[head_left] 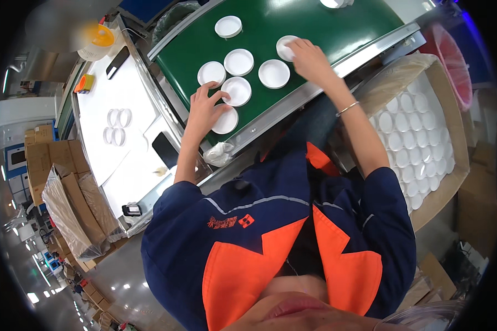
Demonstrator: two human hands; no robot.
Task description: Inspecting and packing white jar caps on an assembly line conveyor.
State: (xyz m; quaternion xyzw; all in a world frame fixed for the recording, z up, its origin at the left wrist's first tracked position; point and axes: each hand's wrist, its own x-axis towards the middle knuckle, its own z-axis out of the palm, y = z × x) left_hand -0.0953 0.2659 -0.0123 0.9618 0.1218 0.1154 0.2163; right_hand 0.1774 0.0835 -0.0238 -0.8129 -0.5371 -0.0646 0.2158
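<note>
Several white, round, shallow lids lie on a green conveyor belt [185, 55]. My left hand [203, 110] reaches over the belt's near left part, its fingers apart and curved. They touch the rim of the nearest lid [226, 121] and come up to the edge of another lid [237, 92] just beyond it. Farther right, my right hand [310, 60] has its fingers closed at the right side of a lid [284, 49]; part of that lid is hidden under them. A separate lid [274, 74] sits between my hands, untouched.
At right, an open cardboard box [453, 182] with a plastic liner holds many white round pieces in rows. A white table [102, 165] at left carries clear rings [117, 126], a phone [118, 62] and an orange tape dispenser [84, 84]. A metal rail [259, 126] edges the belt.
</note>
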